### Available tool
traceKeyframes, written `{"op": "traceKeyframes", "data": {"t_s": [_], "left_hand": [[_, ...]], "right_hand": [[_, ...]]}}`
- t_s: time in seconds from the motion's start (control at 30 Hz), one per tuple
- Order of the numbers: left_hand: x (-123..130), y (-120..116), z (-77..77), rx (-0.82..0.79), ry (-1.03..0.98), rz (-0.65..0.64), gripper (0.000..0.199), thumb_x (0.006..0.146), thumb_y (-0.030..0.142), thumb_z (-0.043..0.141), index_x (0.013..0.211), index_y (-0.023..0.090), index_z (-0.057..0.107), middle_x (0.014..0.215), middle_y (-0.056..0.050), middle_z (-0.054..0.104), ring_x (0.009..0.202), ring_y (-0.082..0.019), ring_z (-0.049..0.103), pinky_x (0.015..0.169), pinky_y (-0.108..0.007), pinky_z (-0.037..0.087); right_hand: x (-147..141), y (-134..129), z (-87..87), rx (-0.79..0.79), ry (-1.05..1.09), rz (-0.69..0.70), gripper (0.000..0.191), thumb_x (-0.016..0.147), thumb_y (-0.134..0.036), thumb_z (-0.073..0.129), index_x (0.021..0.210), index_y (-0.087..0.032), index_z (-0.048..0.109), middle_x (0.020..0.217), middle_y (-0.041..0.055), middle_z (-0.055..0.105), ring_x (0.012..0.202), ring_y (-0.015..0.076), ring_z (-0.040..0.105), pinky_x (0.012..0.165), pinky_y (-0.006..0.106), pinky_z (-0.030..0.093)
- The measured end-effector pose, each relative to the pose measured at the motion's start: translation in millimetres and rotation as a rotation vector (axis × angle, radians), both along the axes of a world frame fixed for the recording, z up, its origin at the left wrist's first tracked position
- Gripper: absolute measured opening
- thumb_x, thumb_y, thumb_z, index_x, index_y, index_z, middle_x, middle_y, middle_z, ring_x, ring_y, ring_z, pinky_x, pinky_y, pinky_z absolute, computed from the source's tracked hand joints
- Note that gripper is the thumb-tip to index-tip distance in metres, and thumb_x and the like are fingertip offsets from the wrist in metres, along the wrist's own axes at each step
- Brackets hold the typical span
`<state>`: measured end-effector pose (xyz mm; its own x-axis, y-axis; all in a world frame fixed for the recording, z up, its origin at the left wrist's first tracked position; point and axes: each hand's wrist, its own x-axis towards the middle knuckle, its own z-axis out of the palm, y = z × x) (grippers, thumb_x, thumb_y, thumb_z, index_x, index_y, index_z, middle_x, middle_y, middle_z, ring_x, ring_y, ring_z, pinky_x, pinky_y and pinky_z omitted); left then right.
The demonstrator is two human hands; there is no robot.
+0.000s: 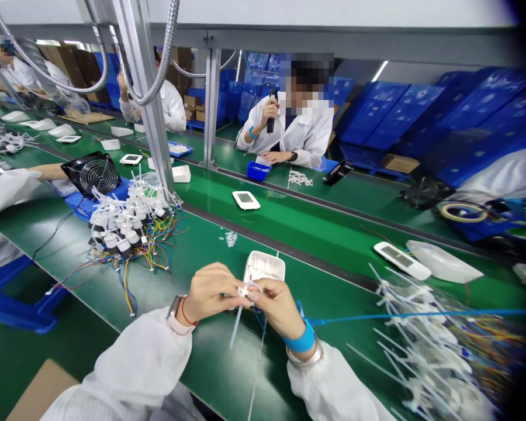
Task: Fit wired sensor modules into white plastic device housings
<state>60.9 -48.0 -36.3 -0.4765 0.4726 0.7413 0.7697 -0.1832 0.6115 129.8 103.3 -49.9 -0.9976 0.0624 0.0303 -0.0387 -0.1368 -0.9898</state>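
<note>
Above the green bench, my left hand [213, 289] and my right hand [277, 304] meet with fingers closed in a pinch. Between them is a small white plastic fitting [244, 291] carrying a thin translucent tube [235, 328]. My left fingers grip the fitting, while the right thumb and fingers press on the tube's curved upper part; its free end hangs toward me. Just behind my hands lies an open white plastic housing [265, 263], partly covered by them. Several tiny clear rings [231, 238] lie on the bench beyond the left hand.
To the left sits a pile of small motors [123, 222] with tubes and coloured wires, near a black fan [96, 173]. Tubed parts [438, 351] heap up at right. A blue cord [377, 316] runs from my wrist strap. A display unit [246, 200] lies on the conveyor; co-workers sit opposite.
</note>
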Motion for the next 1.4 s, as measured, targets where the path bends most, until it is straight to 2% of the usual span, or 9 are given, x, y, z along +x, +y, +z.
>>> {"op": "traceKeyframes", "data": {"t_s": [0.17, 0.3, 0.47, 0.53, 0.63, 0.9, 1.0, 1.27, 1.4], "left_hand": [[0, 2, -4.6, 0.055, -0.028, 0.078, 0.009, 0.071, 0.027, 0.071, 0.068, 0.019, 0.066, 0.071, -0.005, 0.07, 0.063, -0.018, 0.065, 0.062, -0.031, 0.048], [1, 4, -8.5, 0.065, -0.176, 0.07, 0.008, 0.073, 0.017, 0.068, 0.081, 0.019, 0.067, 0.082, -0.007, 0.07, 0.075, -0.018, 0.065, 0.069, -0.03, 0.05], [0, 7, -7.0, 0.029, -0.297, 0.049, 0.004, 0.074, 0.017, 0.067, 0.077, 0.018, 0.067, 0.086, -0.006, 0.068, 0.08, -0.017, 0.063, 0.074, -0.028, 0.05], [0, 7, -5.8, 0.034, -0.271, 0.059, 0.001, 0.073, 0.017, 0.067, 0.074, 0.018, 0.067, 0.082, -0.006, 0.067, 0.077, -0.016, 0.062, 0.072, -0.027, 0.05], [1, 7, -5.2, 0.049, -0.197, 0.049, 0.003, 0.073, 0.015, 0.067, 0.074, 0.017, 0.066, 0.078, -0.005, 0.066, 0.074, -0.015, 0.061, 0.069, -0.026, 0.049], [3, 7, -4.6, 0.129, 0.136, 0.091, 0.008, 0.075, 0.009, 0.064, 0.077, 0.015, 0.061, 0.076, -0.005, 0.065, 0.071, -0.013, 0.06, 0.065, -0.026, 0.048], [2, 7, -3.2, 0.138, 0.23, 0.079, 0.01, 0.075, 0.006, 0.062, 0.079, 0.014, 0.06, 0.077, -0.005, 0.066, 0.07, -0.013, 0.061, 0.065, -0.027, 0.048], [-1, 7, -5.6, 0.1, 0.236, 0.063, 0.013, 0.073, 0.003, 0.063, 0.073, 0.014, 0.055, 0.074, -0.004, 0.066, 0.069, -0.013, 0.062, 0.066, -0.027, 0.049], [0, 7, -7.6, 0.142, 0.263, 0.063, 0.014, 0.074, 0.003, 0.063, 0.073, 0.014, 0.055, 0.072, -0.004, 0.066, 0.068, -0.013, 0.062, 0.065, -0.026, 0.05]], "right_hand": [[1, 2, 1.5, 0.004, 0.046, -0.024, 0.024, 0.066, -0.039, 0.07, 0.062, -0.017, 0.063, 0.053, 0.0015, 0.062, 0.05, 0.0124, 0.056, 0.051, 0.025, 0.048], [1, 5, 7.9, 0.034, 0.078, -0.129, 0.023, 0.066, -0.038, 0.07, 0.064, -0.016, 0.065, 0.056, 0.0029, 0.063, 0.051, 0.0132, 0.056, 0.05, 0.025, 0.048], [2, 10, 19.6, 0.175, 0.146, -0.175, 0.014, 0.066, -0.031, 0.07, 0.063, -0.017, 0.068, 0.059, 0.0034, 0.065, 0.056, 0.0145, 0.058, 0.056, 0.026, 0.049], [2, 12, 22.7, 0.217, 0.165, -0.17, 0.014, 0.067, -0.03, 0.069, 0.062, -0.017, 0.068, 0.059, 0.0032, 0.065, 0.057, 0.0144, 0.058, 0.058, 0.026, 0.049], [2, 13, 22.7, 0.165, 0.15, -0.131, 0.015, 0.067, -0.03, 0.069, 0.063, -0.016, 0.068, 0.058, 0.0026, 0.064, 0.054, 0.0134, 0.057, 0.055, 0.025, 0.047], [-3, 11, -3.9, -0.099, 0.047, 0.012, 0.023, 0.069, -0.034, 0.069, 0.06, -0.013, 0.064, 0.054, 0.0008, 0.059, 0.05, 0.0089, 0.052, 0.052, 0.02, 0.043], [-4, 9, -6.3, -0.137, 0.034, 0.027, 0.025, 0.07, -0.034, 0.068, 0.057, -0.013, 0.062, 0.053, 0.0009, 0.058, 0.05, 0.0081, 0.051, 0.051, 0.02, 0.042], [-4, 14, 7.9, 0.006, 0.004, 0.017, 0.024, 0.067, -0.034, 0.07, 0.056, -0.013, 0.063, 0.053, 0.0012, 0.059, 0.049, 0.0088, 0.051, 0.052, 0.02, 0.043], [-2, 14, 8.8, 0.033, 0.018, 0.032, 0.025, 0.069, -0.035, 0.068, 0.057, -0.013, 0.063, 0.053, 0.0014, 0.059, 0.05, 0.0085, 0.051, 0.052, 0.02, 0.042]]}}
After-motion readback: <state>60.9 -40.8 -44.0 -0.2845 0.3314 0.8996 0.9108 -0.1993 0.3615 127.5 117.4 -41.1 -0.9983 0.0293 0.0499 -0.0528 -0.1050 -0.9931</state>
